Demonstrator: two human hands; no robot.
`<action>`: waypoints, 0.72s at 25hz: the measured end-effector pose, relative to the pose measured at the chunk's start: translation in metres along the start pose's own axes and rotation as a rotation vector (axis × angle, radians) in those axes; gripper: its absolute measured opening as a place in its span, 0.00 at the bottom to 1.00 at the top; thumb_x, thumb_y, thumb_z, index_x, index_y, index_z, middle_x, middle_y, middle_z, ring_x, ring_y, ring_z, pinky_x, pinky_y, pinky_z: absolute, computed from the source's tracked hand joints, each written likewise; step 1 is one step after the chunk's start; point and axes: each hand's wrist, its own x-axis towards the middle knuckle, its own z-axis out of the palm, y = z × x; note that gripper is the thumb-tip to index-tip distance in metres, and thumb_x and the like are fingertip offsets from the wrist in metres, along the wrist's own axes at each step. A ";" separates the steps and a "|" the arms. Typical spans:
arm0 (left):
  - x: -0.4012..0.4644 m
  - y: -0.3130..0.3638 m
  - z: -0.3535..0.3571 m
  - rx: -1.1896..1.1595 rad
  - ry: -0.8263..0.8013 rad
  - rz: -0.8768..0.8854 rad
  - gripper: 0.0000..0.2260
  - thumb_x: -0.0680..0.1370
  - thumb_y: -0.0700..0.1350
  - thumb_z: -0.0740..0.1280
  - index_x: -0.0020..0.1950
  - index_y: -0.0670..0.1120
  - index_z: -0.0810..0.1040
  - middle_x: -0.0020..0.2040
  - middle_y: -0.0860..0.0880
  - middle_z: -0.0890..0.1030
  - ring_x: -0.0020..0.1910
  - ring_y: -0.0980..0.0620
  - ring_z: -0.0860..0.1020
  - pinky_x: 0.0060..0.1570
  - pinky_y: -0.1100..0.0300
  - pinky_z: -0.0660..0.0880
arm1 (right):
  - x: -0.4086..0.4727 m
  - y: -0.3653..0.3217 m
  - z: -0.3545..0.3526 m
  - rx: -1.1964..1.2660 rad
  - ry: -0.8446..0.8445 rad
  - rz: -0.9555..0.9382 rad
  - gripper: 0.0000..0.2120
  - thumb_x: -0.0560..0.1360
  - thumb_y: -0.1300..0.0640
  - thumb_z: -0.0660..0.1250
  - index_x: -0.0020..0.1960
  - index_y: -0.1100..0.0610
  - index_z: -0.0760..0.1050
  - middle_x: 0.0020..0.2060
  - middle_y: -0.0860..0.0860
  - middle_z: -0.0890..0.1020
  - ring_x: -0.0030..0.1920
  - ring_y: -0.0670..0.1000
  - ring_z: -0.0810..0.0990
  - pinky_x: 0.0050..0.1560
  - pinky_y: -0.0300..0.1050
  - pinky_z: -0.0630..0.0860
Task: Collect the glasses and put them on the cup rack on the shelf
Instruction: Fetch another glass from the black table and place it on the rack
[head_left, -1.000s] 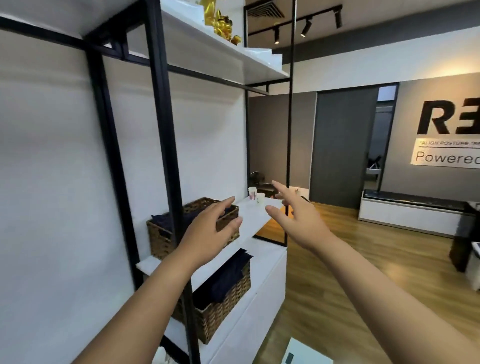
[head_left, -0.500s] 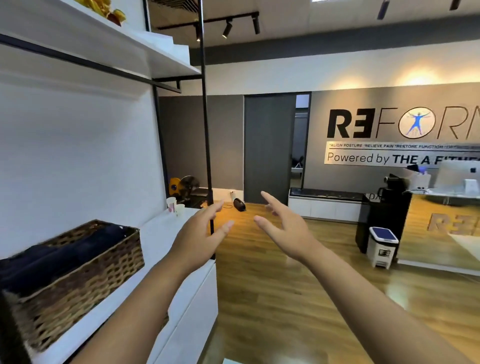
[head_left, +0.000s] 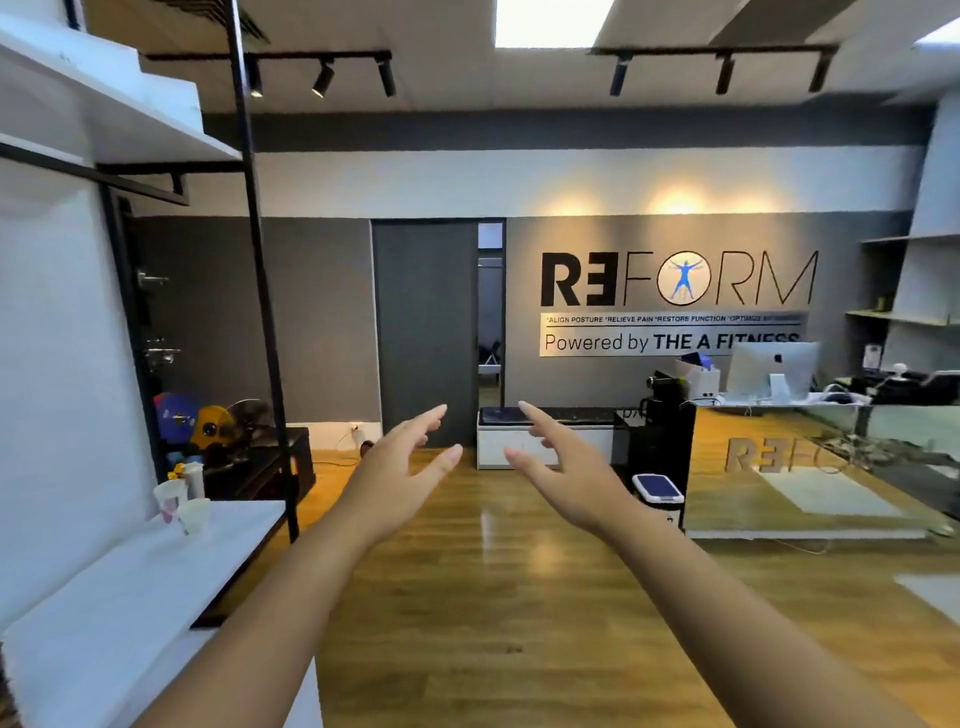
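Both arms reach forward over the wood floor (head_left: 467, 597), holding nothing: the left hand (head_left: 400, 478) and the right hand (head_left: 576, 478) have their fingers spread and relaxed, palms turned toward each other, near but apart. The cups (head_left: 182, 501) stand in a small cluster at the far end of the white shelf (head_left: 130, 597) on the left, well apart from both hands. A small bin (head_left: 658, 491) sits on the floor right of the right hand, beside the glass-fronted table (head_left: 810, 467).
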 end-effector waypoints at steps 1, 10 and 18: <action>0.027 -0.006 0.007 -0.015 -0.013 0.019 0.27 0.82 0.60 0.66 0.80 0.62 0.65 0.74 0.59 0.72 0.71 0.60 0.71 0.66 0.56 0.69 | 0.020 0.008 -0.004 -0.011 0.031 0.002 0.37 0.76 0.27 0.62 0.81 0.35 0.57 0.76 0.45 0.73 0.75 0.48 0.70 0.65 0.46 0.69; 0.241 -0.035 0.107 -0.119 -0.185 0.157 0.28 0.81 0.63 0.64 0.80 0.64 0.62 0.76 0.59 0.71 0.73 0.57 0.69 0.68 0.50 0.70 | 0.157 0.091 -0.059 -0.080 0.256 0.115 0.40 0.74 0.27 0.61 0.83 0.39 0.60 0.73 0.48 0.75 0.72 0.49 0.73 0.64 0.46 0.68; 0.368 -0.003 0.274 -0.245 -0.286 0.272 0.28 0.81 0.64 0.63 0.80 0.64 0.62 0.75 0.57 0.72 0.72 0.56 0.70 0.69 0.50 0.71 | 0.212 0.220 -0.153 -0.191 0.358 0.176 0.34 0.79 0.31 0.61 0.82 0.38 0.60 0.75 0.48 0.74 0.74 0.50 0.71 0.61 0.44 0.66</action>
